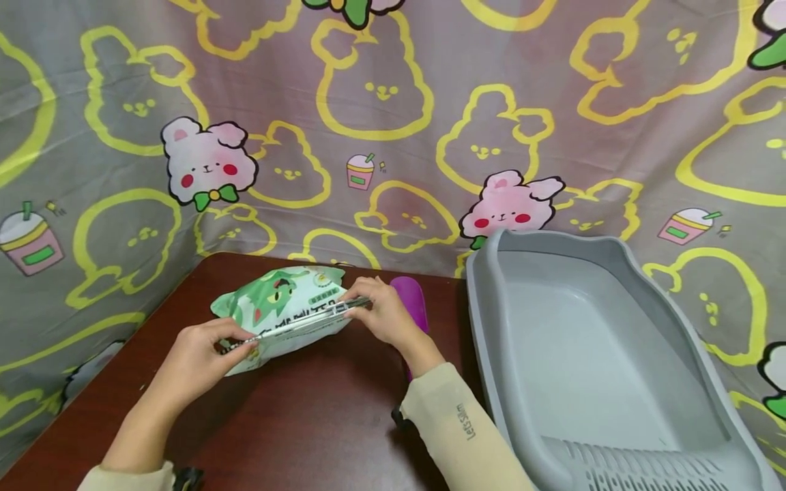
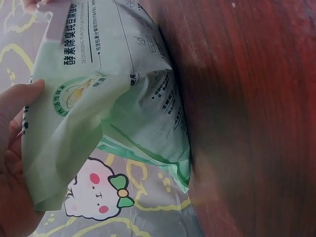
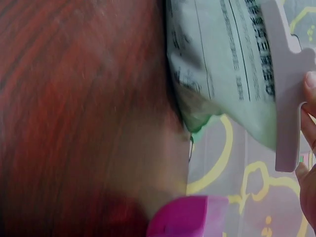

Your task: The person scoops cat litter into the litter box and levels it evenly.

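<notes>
A green and white bag of cat litter (image 1: 288,290) lies on the table, its top edge lifted toward me. At the left end of that edge my left hand (image 1: 199,354) pinches the bag between thumb and fingers. My right hand (image 1: 383,314) grips a pale bag clip (image 3: 286,94) at the right end. The clip runs along the bag's top edge; whether it is fastened cannot be seen. In the left wrist view, the bag's left corner (image 2: 47,182) hangs folded below the thumb.
A purple scoop (image 1: 410,300) lies behind my right wrist, near the curtain. To the right stands a large grey litter tray (image 1: 485,327) with a raised rim and a slotted front. A patterned curtain (image 1: 393,82) hangs behind the brown table (image 1: 288,436).
</notes>
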`<action>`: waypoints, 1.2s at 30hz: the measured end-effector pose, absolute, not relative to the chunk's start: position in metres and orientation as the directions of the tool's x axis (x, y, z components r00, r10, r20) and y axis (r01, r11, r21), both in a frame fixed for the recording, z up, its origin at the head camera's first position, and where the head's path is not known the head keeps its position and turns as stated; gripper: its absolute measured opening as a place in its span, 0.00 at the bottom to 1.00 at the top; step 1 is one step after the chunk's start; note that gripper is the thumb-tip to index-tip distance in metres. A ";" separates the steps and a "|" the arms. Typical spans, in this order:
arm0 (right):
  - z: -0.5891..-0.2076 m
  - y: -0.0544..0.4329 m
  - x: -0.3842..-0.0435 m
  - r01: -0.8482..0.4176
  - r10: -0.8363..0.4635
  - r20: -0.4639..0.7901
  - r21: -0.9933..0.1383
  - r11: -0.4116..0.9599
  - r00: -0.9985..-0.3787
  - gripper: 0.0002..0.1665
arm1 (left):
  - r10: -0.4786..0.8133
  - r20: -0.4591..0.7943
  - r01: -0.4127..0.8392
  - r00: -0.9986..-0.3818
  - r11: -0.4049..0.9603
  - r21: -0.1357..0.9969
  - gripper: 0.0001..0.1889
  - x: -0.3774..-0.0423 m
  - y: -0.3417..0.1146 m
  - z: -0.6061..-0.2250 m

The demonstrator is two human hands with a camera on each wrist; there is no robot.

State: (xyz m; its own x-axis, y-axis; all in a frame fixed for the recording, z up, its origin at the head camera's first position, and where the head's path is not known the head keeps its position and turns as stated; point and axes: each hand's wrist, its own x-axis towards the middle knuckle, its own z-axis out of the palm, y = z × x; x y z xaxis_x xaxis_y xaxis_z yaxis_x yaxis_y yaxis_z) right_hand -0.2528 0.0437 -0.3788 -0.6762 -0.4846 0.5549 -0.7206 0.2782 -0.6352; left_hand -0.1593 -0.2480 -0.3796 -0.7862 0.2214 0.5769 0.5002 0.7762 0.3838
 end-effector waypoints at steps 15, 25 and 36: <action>-0.378 0.052 -0.255 -0.671 -0.427 0.530 -0.667 0.324 -0.733 0.11 | 0.195 0.580 0.490 -0.791 0.770 0.410 0.09 -0.155 -0.251 -0.380; -0.383 0.057 -0.255 -0.643 -0.358 0.539 -0.690 0.332 -0.763 0.13 | 0.195 0.582 0.495 -0.789 0.763 0.416 0.09 -0.156 -0.251 -0.382; -0.391 0.058 -0.261 -0.623 -0.290 0.560 -0.752 0.216 -0.776 0.15 | 0.204 0.579 0.505 -0.789 0.752 0.424 0.09 -0.160 -0.249 -0.382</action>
State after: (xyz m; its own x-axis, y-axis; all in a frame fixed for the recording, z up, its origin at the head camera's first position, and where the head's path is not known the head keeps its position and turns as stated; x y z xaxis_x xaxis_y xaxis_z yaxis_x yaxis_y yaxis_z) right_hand -0.2605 0.0583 -0.3908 -0.7761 -0.2903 0.5598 -0.6230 0.2155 -0.7520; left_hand -0.1603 -0.2495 -0.3820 -0.7893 0.2039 0.5791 0.5051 0.7519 0.4237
